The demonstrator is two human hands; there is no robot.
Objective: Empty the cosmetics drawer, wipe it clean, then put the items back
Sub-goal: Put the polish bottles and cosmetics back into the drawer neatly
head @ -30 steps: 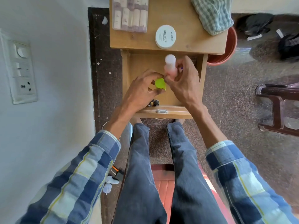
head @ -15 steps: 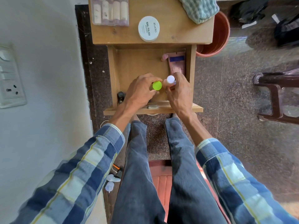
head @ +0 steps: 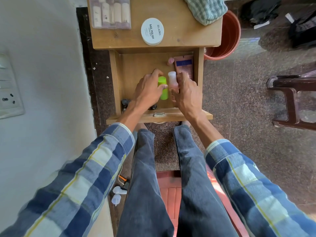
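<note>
My left hand has its fingers wrapped round the lime green bottle, and my right hand is closed on the pink bottle with the white cap, both standing side by side in the open drawer. A pink tube lies at the back right corner. Up on the tabletop sit the white nail polish tub and a checked cloth.
</note>
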